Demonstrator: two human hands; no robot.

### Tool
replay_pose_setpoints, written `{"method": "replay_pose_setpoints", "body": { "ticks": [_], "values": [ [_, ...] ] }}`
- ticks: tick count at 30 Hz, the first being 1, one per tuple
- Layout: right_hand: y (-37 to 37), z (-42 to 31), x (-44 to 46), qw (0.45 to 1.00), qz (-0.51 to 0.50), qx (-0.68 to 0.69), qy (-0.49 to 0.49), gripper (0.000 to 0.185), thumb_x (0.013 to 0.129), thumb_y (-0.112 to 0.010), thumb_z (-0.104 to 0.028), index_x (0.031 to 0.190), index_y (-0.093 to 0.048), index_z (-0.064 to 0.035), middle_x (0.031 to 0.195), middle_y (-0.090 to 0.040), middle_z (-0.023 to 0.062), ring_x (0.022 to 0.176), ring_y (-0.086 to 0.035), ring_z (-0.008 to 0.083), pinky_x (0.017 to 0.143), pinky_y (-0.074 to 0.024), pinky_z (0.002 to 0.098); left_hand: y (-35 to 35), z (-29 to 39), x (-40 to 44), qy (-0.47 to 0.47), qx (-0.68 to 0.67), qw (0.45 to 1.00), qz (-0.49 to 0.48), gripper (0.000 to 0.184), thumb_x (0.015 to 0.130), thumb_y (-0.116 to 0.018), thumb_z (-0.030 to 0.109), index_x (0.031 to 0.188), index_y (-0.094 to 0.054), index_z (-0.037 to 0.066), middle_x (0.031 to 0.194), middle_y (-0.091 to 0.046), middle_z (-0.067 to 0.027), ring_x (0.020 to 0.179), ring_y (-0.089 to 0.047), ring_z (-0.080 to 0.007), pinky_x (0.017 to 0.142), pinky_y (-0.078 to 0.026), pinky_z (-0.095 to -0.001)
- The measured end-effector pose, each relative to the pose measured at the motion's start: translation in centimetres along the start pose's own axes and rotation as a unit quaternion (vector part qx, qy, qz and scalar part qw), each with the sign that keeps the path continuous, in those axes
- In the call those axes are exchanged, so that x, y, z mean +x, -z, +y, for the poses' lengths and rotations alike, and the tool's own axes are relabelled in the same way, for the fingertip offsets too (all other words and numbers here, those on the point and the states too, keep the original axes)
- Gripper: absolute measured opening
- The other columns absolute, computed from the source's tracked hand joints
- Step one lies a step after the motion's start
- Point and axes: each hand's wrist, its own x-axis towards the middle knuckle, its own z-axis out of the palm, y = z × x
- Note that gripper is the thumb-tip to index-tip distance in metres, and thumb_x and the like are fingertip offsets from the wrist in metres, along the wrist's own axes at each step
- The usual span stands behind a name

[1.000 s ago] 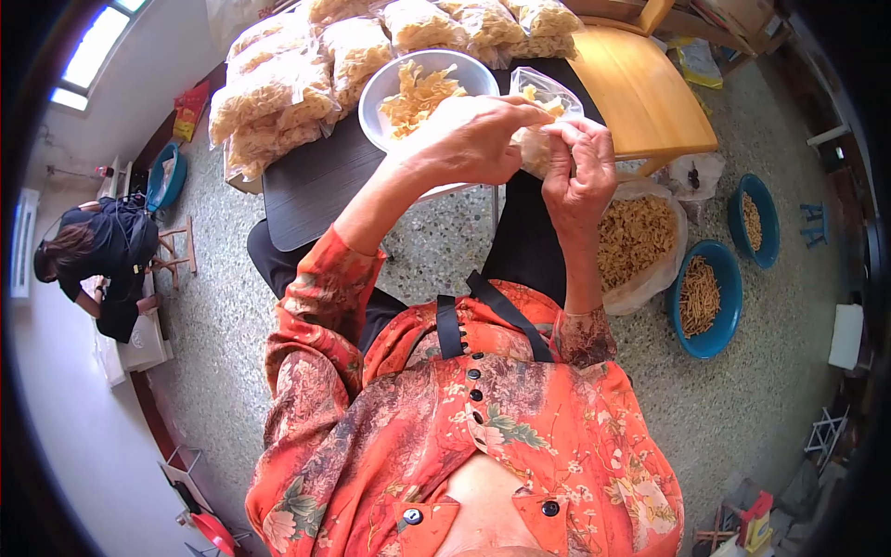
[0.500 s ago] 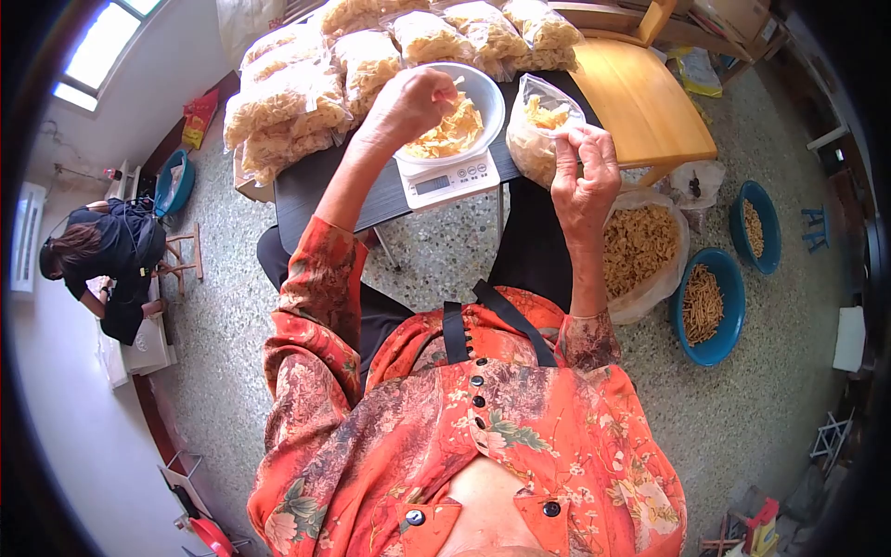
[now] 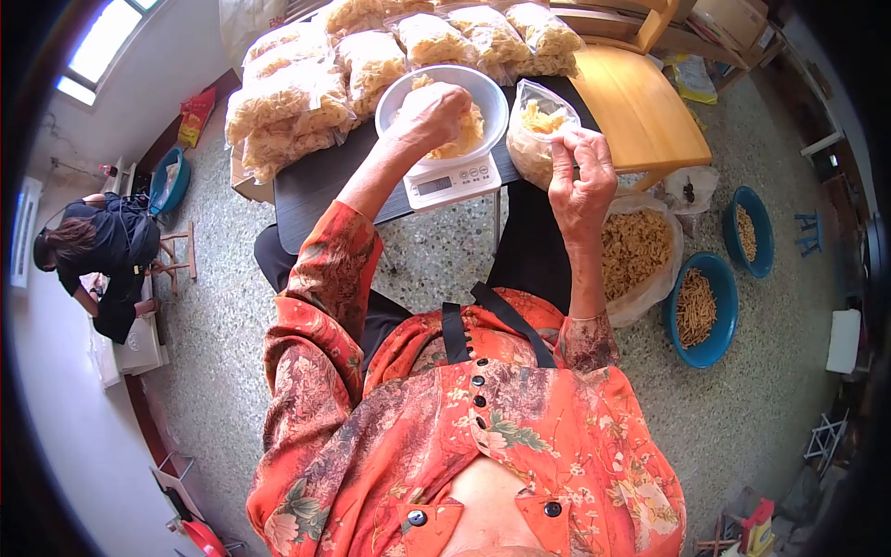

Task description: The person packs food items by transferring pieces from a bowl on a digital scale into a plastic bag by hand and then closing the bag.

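Note:
My left hand (image 3: 434, 119) is closed and reaches into a white bowl (image 3: 393, 97), its fingertips hidden among the dried yellowish pieces (image 3: 471, 130) inside. What its fingers hold, if anything, I cannot make out. Beneath the bowl sits a white kitchen scale (image 3: 451, 187) with a small display, on the edge of a dark table (image 3: 311, 197). Right of the bowl stands a clear plastic bag (image 3: 531, 153), its mouth open and partly filled with the same pieces. My right hand (image 3: 585, 174) pinches the bag's rim between thumb and fingers.
Filled clear bags (image 3: 371, 60) are piled along the table's back. A wooden chair (image 3: 640, 102) stands at right. On the floor are a large sack of pieces (image 3: 676, 243) and blue basins of sticks (image 3: 731, 320). Another person (image 3: 107, 246) sits at far left.
My left hand has moved from the bowl's far side nearer and slightly right, down toward the pieces. A few pieces now show at the bowl's far rim. My right hand keeps its pinch.

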Motion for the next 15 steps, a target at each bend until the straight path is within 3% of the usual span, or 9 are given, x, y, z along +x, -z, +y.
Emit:
{"method": "replay_pose_setpoints", "body": {
  "ticks": [4, 7, 10, 12, 13, 15],
  "values": [
    [0.0, -0.5, 0.0, 1.0, -0.003, -0.001, -0.009, 0.009, 0.085, -0.07, -0.001, 0.093, -0.068, 0.0026, 0.094, -0.065, 0.0145, 0.085, -0.067, 0.0296, 0.075, -0.0546, 0.0386, 2.9, 0.7, -1.2, -0.011, -0.05, 0.997, 0.049, 0.017, 0.075, -0.071, 0.006, 0.092, -0.072, 0.003, 0.081, -0.069, -0.0139, 0.073, -0.067, -0.0263, 0.071, -0.054, -0.0348],
    [-0.1, -0.4, 0.0, 1.0, 0.0, 0.005, -0.014, 0.009, 0.085, -0.071, 0.0, 0.093, -0.068, 0.0027, 0.094, -0.065, 0.0144, 0.084, -0.067, 0.0292, 0.074, -0.0548, 0.0383, 4.2, -0.5, -1.4, 0.062, -0.233, 0.969, 0.059, 0.022, 0.08, -0.076, 0.013, 0.097, -0.073, 0.0, 0.078, -0.071, -0.0053, 0.071, -0.066, -0.0124, 0.069, -0.054, -0.0264],
    [-0.4, -0.2, -0.1, 1.0, 0.002, 0.013, -0.015, 0.008, 0.085, -0.071, -0.001, 0.092, -0.068, 0.0026, 0.094, -0.065, 0.0142, 0.084, -0.067, 0.029, 0.074, -0.0549, 0.0383, 5.9, -1.0, -1.8, 0.153, -0.408, 0.899, 0.054, 0.027, 0.079, -0.079, 0.016, 0.1, -0.073, 0.0, 0.081, -0.072, -0.0047, 0.067, -0.065, -0.0086, 0.061, -0.052, -0.0226],
    [-0.6, -0.2, -0.1, 1.0, 0.001, 0.018, -0.015, 0.008, 0.085, -0.071, -0.001, 0.092, -0.068, 0.0025, 0.094, -0.065, 0.0141, 0.084, -0.067, 0.0289, 0.074, -0.0549, 0.0384, 6.0, -1.9, -1.9, 0.154, -0.543, 0.824, 0.057, 0.026, 0.082, -0.081, 0.014, 0.1, -0.072, -0.002, 0.079, -0.071, -0.006, 0.066, -0.065, -0.0087, 0.059, -0.052, -0.0209],
    [-0.6, -0.3, -0.1, 0.999, 0.0, 0.02, -0.025, 0.008, 0.085, -0.071, -0.001, 0.092, -0.068, 0.0013, 0.093, -0.065, 0.0129, 0.085, -0.067, 0.028, 0.076, -0.0543, 0.0374, 6.3, -2.2, -1.9, 0.154, -0.542, 0.824, 0.057, 0.026, 0.082, -0.081, 0.014, 0.1, -0.072, -0.002, 0.079, -0.071, -0.006, 0.066, -0.065, -0.0087, 0.059, -0.052, -0.0209],
    [-0.8, -0.5, 0.0, 0.999, 0.0, 0.022, -0.035, 0.007, 0.085, -0.072, -0.002, 0.091, -0.068, 0.0001, 0.093, -0.066, 0.0118, 0.086, -0.066, 0.027, 0.078, -0.0537, 0.0364, 6.4, -2.7, -1.9, 0.121, -0.688, 0.715, 0.013, 0.022, 0.085, -0.079, 0.01, 0.1, -0.07, -0.003, 0.081, -0.07, -0.0068, 0.068, -0.066, -0.0093, 0.058, -0.052, -0.0192]
  ]
}}
